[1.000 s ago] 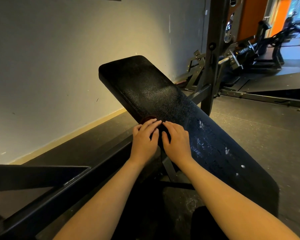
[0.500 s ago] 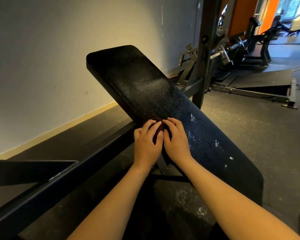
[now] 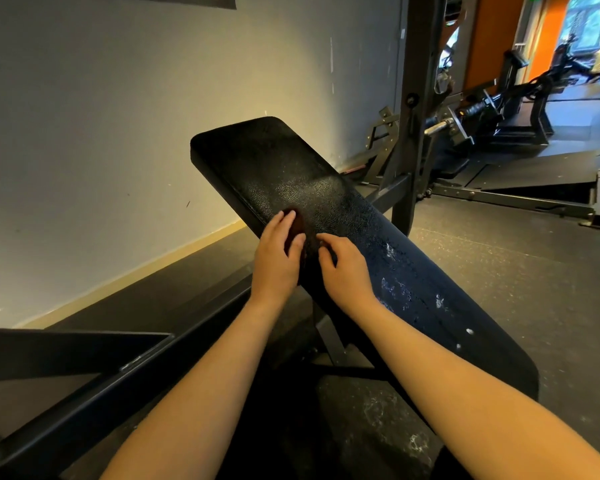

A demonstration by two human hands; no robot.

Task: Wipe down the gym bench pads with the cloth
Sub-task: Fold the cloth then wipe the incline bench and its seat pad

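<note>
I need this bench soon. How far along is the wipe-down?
Done: the upper part of the long black textured bench pad looks free of marks. In hand: the left hand presses a dark red cloth mid-pad, the right hand beside it. To do: white smears on the lower part.

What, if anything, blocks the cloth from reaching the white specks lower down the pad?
No object lies on the pad. The cloth is under the left hand; only the person's own right hand rests on the pad between it and the specks.
</note>
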